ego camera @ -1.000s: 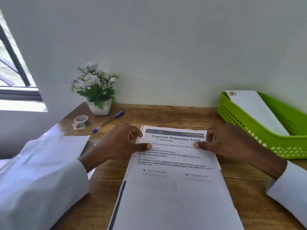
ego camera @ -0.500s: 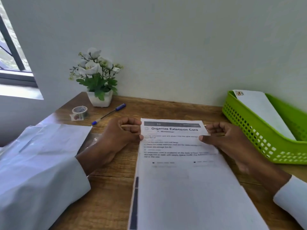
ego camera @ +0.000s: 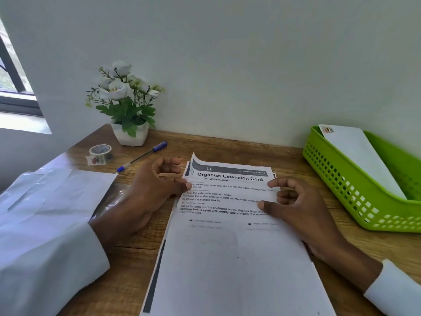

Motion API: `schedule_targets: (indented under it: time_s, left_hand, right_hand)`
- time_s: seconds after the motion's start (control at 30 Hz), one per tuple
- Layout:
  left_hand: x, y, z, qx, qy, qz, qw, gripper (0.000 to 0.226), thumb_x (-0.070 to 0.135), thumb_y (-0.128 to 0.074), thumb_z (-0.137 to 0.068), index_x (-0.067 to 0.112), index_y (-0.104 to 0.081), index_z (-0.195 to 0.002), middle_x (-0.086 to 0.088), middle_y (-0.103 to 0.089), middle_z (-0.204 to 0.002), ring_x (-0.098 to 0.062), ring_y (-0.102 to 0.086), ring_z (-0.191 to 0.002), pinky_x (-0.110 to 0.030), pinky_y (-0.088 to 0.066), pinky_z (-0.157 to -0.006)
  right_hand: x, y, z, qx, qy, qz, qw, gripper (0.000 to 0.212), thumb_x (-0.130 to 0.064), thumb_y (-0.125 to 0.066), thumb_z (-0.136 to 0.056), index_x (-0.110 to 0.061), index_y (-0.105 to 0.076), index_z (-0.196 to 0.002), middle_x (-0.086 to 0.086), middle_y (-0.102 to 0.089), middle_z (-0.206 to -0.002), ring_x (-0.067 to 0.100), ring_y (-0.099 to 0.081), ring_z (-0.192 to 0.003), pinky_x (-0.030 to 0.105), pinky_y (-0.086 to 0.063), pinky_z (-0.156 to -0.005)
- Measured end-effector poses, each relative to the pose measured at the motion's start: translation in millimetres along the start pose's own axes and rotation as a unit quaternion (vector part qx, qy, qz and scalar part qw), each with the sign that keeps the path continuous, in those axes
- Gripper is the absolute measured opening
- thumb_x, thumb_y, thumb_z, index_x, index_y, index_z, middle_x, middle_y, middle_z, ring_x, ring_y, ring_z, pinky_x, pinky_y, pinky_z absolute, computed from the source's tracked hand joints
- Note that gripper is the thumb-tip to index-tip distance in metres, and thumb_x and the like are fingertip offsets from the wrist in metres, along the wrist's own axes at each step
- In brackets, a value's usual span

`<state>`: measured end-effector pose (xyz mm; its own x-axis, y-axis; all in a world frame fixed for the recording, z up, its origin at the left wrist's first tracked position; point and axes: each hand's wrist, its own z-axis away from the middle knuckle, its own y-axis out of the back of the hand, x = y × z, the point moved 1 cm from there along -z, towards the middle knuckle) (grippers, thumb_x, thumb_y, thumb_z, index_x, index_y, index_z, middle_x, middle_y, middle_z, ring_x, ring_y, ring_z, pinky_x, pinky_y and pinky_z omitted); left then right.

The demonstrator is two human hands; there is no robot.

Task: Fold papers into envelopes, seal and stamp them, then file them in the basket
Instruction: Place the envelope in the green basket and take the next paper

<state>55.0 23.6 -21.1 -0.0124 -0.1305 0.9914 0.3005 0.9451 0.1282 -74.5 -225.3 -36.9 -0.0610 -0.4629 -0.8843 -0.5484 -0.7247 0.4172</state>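
A printed sheet headed "Organize Extension Cord" [ego camera: 227,242] lies on top of a small stack of papers on the wooden desk [ego camera: 291,160]. My left hand [ego camera: 157,190] pinches its upper left edge, and that corner curls up off the stack. At the upper right edge, my right hand [ego camera: 293,206] holds the sheet between thumb and fingers. White envelopes [ego camera: 57,192] lie at the left, partly under my sleeve. At the right stands a green basket [ego camera: 355,197] with one stamped envelope [ego camera: 360,156] leaning inside.
A roll of patterned tape [ego camera: 100,152] and a blue pen [ego camera: 142,156] lie at the back left. Against the wall stands a white pot of flowers [ego camera: 127,106]. A window is at the far left.
The top edge of the top sheet has lifted off the stack, its left corner curling up. Both hands have shifted their grip on its upper edges; the camera has tilted a little.
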Motion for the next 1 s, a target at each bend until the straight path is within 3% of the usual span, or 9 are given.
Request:
schedule_targets:
  time_s: [0.17,0.27,0.33,0.4,0.47,0.57,0.7,0.83,1.0]
  left_hand:
    - [3,-4,0,-0.014,0.012,-0.049,0.999,0.060,0.013,-0.088,-0.060,0.025,-0.059,-0.111,-0.005,-0.074,-0.089,-0.014,-0.073,-0.074,-0.027,-0.058,-0.062]
    - [3,-6,1,-0.016,-0.014,-0.090,0.996,0.037,0.014,-0.085,-0.067,0.021,-0.066,-0.098,-0.003,-0.075,-0.079,-0.010,-0.072,-0.067,-0.024,-0.058,-0.058]
    - [3,-5,3,-0.026,-0.024,-0.080,0.996,0.022,0.013,-0.080,-0.073,0.014,-0.070,-0.092,0.000,-0.076,-0.081,-0.008,-0.073,-0.068,-0.017,-0.055,-0.053]
    - [5,-3,4,-0.037,-0.020,-0.045,0.998,0.018,0.013,-0.076,-0.077,0.011,-0.070,-0.094,0.001,-0.077,-0.085,-0.012,-0.074,-0.074,-0.021,-0.059,-0.057]
    - [7,-1,6,-0.051,-0.009,0.009,0.999,0.021,0.014,-0.071,-0.080,0.009,-0.068,-0.100,-0.003,-0.077,-0.091,-0.018,-0.075,-0.082,-0.031,-0.062,-0.067]
    - [9,0,6,-0.065,-0.008,0.084,0.994,0.029,0.016,-0.066,-0.083,0.008,-0.066,-0.111,-0.009,-0.076,-0.101,-0.025,-0.073,-0.092,-0.042,-0.058,-0.079]
    - [9,-1,4,-0.062,-0.004,0.129,0.990,0.027,0.015,-0.062,-0.088,0.010,-0.066,-0.114,-0.010,-0.075,-0.101,-0.023,-0.073,-0.092,-0.031,-0.061,-0.068]
    - [7,-2,4,-0.105,-0.020,0.096,0.990,0.033,0.009,-0.061,-0.086,0.022,-0.063,-0.116,-0.001,-0.076,-0.098,-0.015,-0.073,-0.090,-0.021,-0.058,-0.062]
    - [6,-7,8,-0.187,0.011,0.051,0.981,0.047,0.015,-0.075,-0.074,0.014,-0.060,-0.119,-0.004,-0.074,-0.108,-0.023,-0.072,-0.098,-0.037,-0.060,-0.080]
  right_hand:
    - [-1,1,1,-0.019,-0.001,-0.041,0.999,0.043,-0.015,-0.091,-0.062,-0.026,-0.071,-0.098,0.005,-0.066,-0.102,0.016,-0.063,-0.096,0.022,-0.051,-0.076]
    - [0,2,1,-0.015,0.001,-0.072,0.997,0.041,-0.011,-0.090,-0.064,-0.024,-0.072,-0.099,0.004,-0.068,-0.103,0.016,-0.064,-0.099,0.024,-0.052,-0.080]
    - [-2,1,1,0.005,0.005,-0.099,0.995,0.043,-0.009,-0.088,-0.067,-0.023,-0.070,-0.103,-0.001,-0.071,-0.105,0.012,-0.066,-0.101,0.025,-0.053,-0.084]
    - [-5,2,0,0.023,-0.002,-0.148,0.989,0.047,-0.007,-0.086,-0.069,-0.021,-0.066,-0.109,-0.006,-0.075,-0.103,0.007,-0.070,-0.098,0.021,-0.056,-0.080]
    - [-9,4,-2,0.017,-0.017,-0.201,0.979,0.051,-0.006,-0.083,-0.071,-0.017,-0.063,-0.117,-0.005,-0.076,-0.106,0.009,-0.072,-0.097,0.023,-0.059,-0.075]
    - [-12,10,-5,-0.049,-0.057,-0.254,0.964,0.048,-0.009,-0.078,-0.078,-0.013,-0.062,-0.123,0.002,-0.074,-0.115,0.021,-0.072,-0.102,0.039,-0.059,-0.085]
    - [-14,11,-3,-0.143,-0.114,-0.280,0.943,0.034,-0.008,-0.071,-0.082,-0.003,-0.069,-0.116,0.016,-0.074,-0.112,0.035,-0.070,-0.105,0.047,-0.056,-0.093]
    - [-15,5,-4,-0.091,-0.127,-0.295,0.943,0.026,0.001,-0.072,-0.074,-0.003,-0.075,-0.099,0.018,-0.076,-0.101,0.033,-0.073,-0.089,0.045,-0.058,-0.082]
    - [-12,6,-10,-0.066,-0.131,-0.304,0.941,0.024,0.004,-0.070,-0.077,-0.005,-0.075,-0.098,0.017,-0.077,-0.098,0.027,-0.074,-0.080,0.041,-0.060,-0.074]
